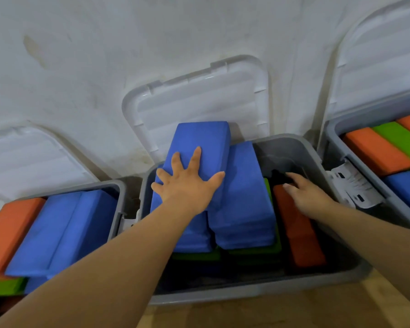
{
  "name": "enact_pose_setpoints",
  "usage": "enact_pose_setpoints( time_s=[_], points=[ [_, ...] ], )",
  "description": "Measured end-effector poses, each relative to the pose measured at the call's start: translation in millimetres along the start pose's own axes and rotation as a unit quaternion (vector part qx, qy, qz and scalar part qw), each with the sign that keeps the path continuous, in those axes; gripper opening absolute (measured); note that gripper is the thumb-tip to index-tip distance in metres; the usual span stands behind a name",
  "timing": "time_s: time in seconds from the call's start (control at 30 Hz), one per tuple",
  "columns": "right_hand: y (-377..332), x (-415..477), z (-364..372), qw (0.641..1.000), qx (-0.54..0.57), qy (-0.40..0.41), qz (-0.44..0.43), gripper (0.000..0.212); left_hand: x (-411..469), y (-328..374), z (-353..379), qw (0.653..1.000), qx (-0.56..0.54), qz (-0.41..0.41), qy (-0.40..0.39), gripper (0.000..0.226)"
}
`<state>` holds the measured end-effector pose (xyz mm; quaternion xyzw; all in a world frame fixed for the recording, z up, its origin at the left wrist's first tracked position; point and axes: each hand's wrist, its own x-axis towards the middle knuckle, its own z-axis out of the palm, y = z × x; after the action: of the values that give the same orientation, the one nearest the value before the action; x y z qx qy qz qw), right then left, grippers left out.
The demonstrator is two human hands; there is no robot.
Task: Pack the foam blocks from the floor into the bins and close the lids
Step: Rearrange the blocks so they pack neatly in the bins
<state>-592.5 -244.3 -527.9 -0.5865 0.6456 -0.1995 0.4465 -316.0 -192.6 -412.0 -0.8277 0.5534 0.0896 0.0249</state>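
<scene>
Here the left hand (pixel 187 185) lies spread on a tilted blue block (pixel 199 147), right grip (pixel 303 192) loosely touching an orange block (pixel 298 230).

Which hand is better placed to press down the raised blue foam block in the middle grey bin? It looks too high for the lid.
Left hand: it lies flat on the raised blue foam block. The right hand is at the orange block.
</scene>
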Motion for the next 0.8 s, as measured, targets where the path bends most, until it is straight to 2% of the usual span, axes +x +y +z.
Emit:
enact_pose_setpoints(
  time_s=[0.1, 0.33, 0.43, 0.57, 0.8],
  points=[
    [3.1, 18.8, 16.2, 0.999, -0.039, -0.02, -0.023, 0.049, 0.8, -1.6, -0.1, 1.0, -0.006, 0.003, 0.005, 0.088],
    [9.8, 54.5, 24.1, 0.989, -0.119, -0.082, 0.026, 0.055, 1.3, -3.9, 2.8, 1.0, -0.005, 0.007, 0.018, 0.088],
    [8.0, 58.2, 24.0, 0.99, -0.11, -0.082, 0.027, 0.056, 1.1, -3.2, 3.8, 1.0, -0.005, 0.005, 0.021, 0.087],
    [-8.9, 45.0, 13.0, 0.993, -0.115, -0.033, 0.006, 0.05, 0.1, -3.8, 4.5, 1.0, -0.001, 0.005, 0.028, 0.087],
    [-42.5, -27.9, -23.3, 0.96, -0.2, 0.134, -0.141, 0.047, -2.7, -0.1, 3.4, 1.0, 0.0, -0.001, 0.03, 0.087]
  ],
)
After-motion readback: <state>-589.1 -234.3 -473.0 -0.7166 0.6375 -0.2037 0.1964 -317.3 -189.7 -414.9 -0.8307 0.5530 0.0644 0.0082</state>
